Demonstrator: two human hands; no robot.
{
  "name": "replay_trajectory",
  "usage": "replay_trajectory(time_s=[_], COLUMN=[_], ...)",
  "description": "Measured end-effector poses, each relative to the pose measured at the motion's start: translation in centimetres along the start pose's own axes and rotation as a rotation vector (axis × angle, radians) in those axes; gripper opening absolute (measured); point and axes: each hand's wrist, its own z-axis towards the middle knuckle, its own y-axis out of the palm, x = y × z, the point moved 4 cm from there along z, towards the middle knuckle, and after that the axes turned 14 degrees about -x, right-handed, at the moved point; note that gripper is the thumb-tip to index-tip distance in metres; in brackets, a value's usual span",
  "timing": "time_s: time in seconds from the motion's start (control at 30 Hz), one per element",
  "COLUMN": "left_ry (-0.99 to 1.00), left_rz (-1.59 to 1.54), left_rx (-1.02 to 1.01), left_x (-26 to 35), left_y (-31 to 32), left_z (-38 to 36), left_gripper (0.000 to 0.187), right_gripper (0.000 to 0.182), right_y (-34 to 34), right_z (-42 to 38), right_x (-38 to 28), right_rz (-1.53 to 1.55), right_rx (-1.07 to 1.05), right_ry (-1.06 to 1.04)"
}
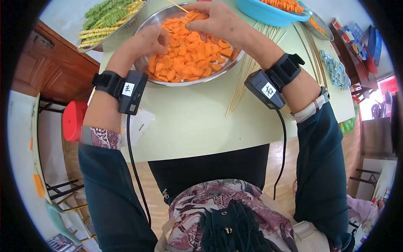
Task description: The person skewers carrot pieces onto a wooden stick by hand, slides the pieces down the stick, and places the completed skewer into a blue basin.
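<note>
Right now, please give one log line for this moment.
left hand: in carrots | right hand: holds skewer over bowl | spare skewers: on table

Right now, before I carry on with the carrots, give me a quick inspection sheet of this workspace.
Surface: pale green table, bare near its front edge.
Job's things: metal bowl of carrot pieces; skewer at the right hand.
Clutter: loose bamboo skewers, tray of green and yellow skewers, blue basin, patterned cloth.
Grippers: left hand and right hand both in the bowl; grips unclear.
Cables: wrist-sensor leads hang toward the lap.
Surroundings: red stool, wooden floor.
</note>
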Motion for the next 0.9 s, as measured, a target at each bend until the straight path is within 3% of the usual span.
replay_trajectory(time_s=[0.17,0.23,0.27,0.37,0.43,0.53,0.9], left_ry=[0.043,-0.078,-0.075,0.003,0.129,0.156,0.225], left_rz=[0.041,-0.367,-0.357,-0.569,-0.907,-1.075,-1.296], left_rx=[-0.018,-0.015,-0.01,0.201,0.41,0.581,0.823], left_x=[1.2,1.2,1.2,0.1,-0.4,-0.3,-1.9], left_y=[-0.6,-1.0,-1.1,-1.9,-2.6,-3.2,-3.9], left_z=[-0.8,-1.2,-1.2,-1.2,-1.4,-2.2,-2.8], left_gripper=[0.019,0.015,0.015,0.016,0.023,0.027,0.022], right_gripper=[0.041,0.041,0.04,0.041,0.042,0.044,0.042], right_y=[-0.2,-0.3,-0.3,-0.3,0.2,0.3,0.5], right_z=[-0.3,-0.4,-0.4,-0.6,-0.5,-0.8,-1.1], right_x=[-0.7,-0.9,-1.1,-1.4,-1.2,-1.7,-2.5], right_rz=[0.012,0.032,0.055,0.081,0.083,0.122,0.043], right_rx=[-0.066,-0.059,-0.056,-0.075,-0.097,-0.138,-0.202], right_ry=[0.022,0.001,-0.017,0.017,0.008,0.023,0.027])
